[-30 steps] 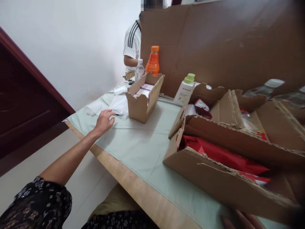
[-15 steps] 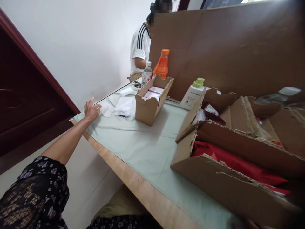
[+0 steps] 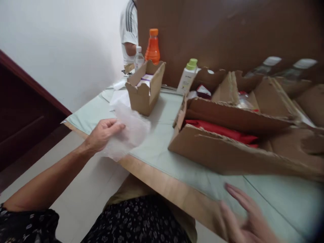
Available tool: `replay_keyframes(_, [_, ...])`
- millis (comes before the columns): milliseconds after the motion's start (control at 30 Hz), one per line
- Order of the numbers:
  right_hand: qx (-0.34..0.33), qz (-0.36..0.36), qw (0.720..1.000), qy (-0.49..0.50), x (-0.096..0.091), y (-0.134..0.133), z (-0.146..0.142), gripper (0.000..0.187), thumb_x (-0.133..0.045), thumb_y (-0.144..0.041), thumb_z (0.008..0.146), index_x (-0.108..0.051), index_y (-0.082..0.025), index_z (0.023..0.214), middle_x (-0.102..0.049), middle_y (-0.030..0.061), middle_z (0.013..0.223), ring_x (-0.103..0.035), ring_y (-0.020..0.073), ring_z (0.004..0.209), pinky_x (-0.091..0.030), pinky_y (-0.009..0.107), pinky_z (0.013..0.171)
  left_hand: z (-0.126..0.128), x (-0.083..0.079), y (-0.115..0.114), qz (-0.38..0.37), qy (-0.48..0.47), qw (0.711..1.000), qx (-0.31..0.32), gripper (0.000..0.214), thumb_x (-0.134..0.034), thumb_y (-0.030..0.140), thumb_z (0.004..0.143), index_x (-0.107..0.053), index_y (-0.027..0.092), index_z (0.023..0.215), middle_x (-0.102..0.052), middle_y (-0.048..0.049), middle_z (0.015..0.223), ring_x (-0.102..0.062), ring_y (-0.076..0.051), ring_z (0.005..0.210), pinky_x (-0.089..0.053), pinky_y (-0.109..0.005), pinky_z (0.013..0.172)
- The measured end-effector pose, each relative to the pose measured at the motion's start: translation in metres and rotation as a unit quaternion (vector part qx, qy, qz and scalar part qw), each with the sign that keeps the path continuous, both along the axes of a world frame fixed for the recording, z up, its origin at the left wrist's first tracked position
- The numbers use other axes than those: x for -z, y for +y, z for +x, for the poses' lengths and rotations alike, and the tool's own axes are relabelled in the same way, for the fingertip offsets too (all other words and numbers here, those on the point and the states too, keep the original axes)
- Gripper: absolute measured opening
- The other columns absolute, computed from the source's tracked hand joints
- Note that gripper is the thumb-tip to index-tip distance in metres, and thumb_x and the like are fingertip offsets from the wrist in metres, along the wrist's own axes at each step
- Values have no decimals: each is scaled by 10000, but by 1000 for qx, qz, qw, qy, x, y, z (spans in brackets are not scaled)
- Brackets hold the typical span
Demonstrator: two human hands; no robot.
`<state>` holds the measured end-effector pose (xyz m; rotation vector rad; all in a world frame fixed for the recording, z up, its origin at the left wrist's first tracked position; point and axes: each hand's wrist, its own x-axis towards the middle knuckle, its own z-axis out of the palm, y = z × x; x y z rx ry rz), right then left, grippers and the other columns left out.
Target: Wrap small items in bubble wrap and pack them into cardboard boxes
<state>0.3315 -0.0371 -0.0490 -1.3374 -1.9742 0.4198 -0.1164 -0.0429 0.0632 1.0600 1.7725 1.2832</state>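
My left hand [image 3: 102, 133] pinches a clear bubble-wrap bag [image 3: 129, 131] and holds it over the near edge of the table [image 3: 157, 175]. My right hand [image 3: 246, 217] hovers at the bottom right above the pale green table cover, fingers stretched out and blurred by motion, holding nothing. A large torn cardboard box [image 3: 227, 152] with red packets [image 3: 220, 130] inside lies just beyond my right hand.
A small open cardboard box [image 3: 145, 89] holding white cartons stands further back, with more plastic bags [image 3: 118, 96] beside it. An orange bottle [image 3: 152, 47], a small clear bottle [image 3: 138, 59] and a white green-capped bottle [image 3: 187, 76] stand before a tall cardboard sheet [image 3: 222, 33]. Another person's sleeve [image 3: 129, 30] shows behind.
My left hand has drawn back from the far table corner toward me, now gripping a bubble-wrap bag. My right hand has come into view at the bottom right. The view has tilted down.
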Motion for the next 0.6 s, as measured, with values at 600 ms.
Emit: replay_keyframes(600, [191, -140, 869, 435, -22, -15, -29, 365, -870, -465, 769, -611, -235, 886, -682, -3, 798, -645, 145, 683, -546, 275, 638, 112, 35, 1, -214, -37, 852, 475, 225, -684, 378, 845, -723, 217, 998, -750, -15, 948, -686, -197, 852, -536, -285, 753])
